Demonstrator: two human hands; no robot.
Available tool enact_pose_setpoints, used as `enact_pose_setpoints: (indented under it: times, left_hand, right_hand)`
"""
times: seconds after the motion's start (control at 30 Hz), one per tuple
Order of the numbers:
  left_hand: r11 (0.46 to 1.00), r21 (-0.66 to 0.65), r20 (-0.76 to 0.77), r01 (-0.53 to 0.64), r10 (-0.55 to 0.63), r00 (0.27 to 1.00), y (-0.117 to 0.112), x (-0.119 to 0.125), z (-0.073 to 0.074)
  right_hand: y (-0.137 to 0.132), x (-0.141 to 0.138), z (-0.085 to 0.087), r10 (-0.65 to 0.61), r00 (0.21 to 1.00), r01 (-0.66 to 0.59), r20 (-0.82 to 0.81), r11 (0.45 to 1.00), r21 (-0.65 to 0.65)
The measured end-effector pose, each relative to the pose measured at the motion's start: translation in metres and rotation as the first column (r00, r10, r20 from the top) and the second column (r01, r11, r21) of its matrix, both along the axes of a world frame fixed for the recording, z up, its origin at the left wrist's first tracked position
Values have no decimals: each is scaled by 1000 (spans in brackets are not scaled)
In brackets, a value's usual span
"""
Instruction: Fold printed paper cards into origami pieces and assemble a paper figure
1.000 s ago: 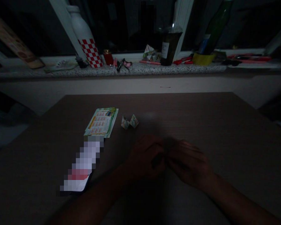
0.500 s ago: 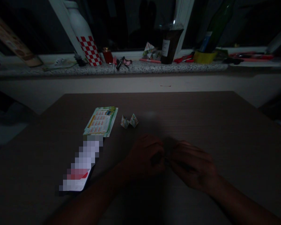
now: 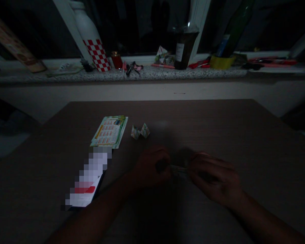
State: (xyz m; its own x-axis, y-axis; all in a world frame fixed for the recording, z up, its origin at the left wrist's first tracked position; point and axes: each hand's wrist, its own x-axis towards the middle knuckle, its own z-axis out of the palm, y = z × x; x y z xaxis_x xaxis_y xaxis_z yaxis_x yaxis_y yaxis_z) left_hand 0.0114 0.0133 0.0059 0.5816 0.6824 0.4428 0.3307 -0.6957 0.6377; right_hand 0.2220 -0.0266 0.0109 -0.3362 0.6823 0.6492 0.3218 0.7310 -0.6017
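The scene is very dark. My left hand (image 3: 151,167) and my right hand (image 3: 213,179) rest close together on the brown table (image 3: 244,135), fingers pinched on a small folded piece of paper (image 3: 179,168) stretched between them. Its details are lost in shadow. Two small folded paper shapes (image 3: 140,131) sit just beyond my left hand. A stack of printed paper sheets (image 3: 109,131) lies to their left.
A phone with a lit, blurred screen (image 3: 87,181) lies near the table's left. On the stone windowsill (image 3: 117,75) stand a white bottle with red checks (image 3: 91,39), a dark cup (image 3: 184,47), a green bottle (image 3: 232,28), a tape roll (image 3: 220,62) and small clutter.
My hands have drawn slightly apart, the left shifting left and the right shifting right, so the small paper now shows between them.
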Motion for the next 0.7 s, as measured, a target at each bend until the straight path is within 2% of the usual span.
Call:
enact_pose_setpoints:
  times: [0.1, 0.27, 0.4, 0.5, 0.7]
  left_hand:
    - [998, -69, 33, -3, 5, 999, 3, -5, -2]
    - [986, -155, 106, -64, 81, 991, 6, -12, -1]
    - [964, -258, 56, -61, 78, 995, 1, -4, 0]
    - [945, -326, 100, 14, 20, 995, -4, 6, -4]
    - [903, -428, 214, -40, 145, 966, -11, 14, -14]
  right_hand:
    - [0, 4, -1, -27, 1000, 27, 2, 999, -48]
    - [3, 11, -5, -135, 991, 137, 24, 978, -155]
    - [5, 8, -8, -103, 994, 110, 43, 971, -214]
    - [5, 3, -10, -89, 995, 95, 33, 960, -263]
    - [6, 2, -13, -162, 986, 136, -43, 924, -358]
